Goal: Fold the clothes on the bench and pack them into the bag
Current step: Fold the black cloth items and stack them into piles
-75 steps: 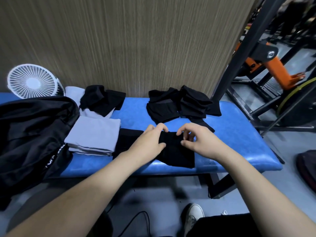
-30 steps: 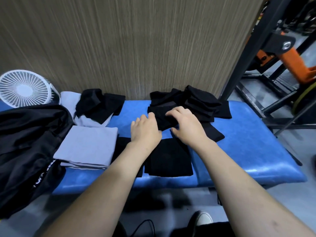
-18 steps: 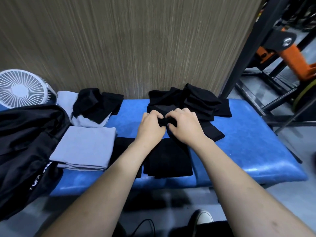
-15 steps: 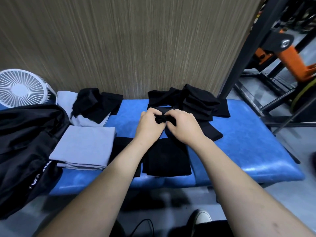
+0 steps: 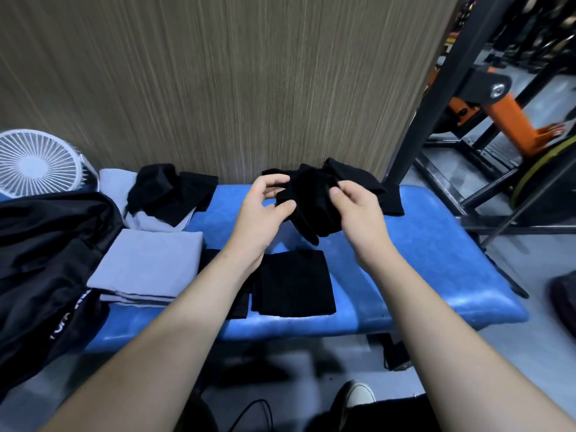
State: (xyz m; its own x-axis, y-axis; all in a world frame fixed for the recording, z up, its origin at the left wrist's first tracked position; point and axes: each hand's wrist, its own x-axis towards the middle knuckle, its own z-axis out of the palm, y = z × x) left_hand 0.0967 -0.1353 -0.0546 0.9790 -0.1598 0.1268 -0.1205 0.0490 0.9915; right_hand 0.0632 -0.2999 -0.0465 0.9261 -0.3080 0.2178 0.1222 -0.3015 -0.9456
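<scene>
Since half a second ago I've lifted a crumpled black garment [image 5: 313,204] off the heap at the wall side of the bench [image 5: 436,260]. My left hand [image 5: 265,210] and right hand [image 5: 355,210] each pinch an edge, holding it above the bench. Next fold starts. Fabric limp, matte, bunched. Folded black piece [image 5: 294,283] lies flat at the bench's near edge, grey stack [image 5: 146,266] towards the bag [image 5: 40,260].

We see even, dim indoor light, with soft glare on the bench [image 5: 430,260]; wide-angle bending at the edges, and the hands perhaps slightly blurred; black fabrics lose detail.
</scene>
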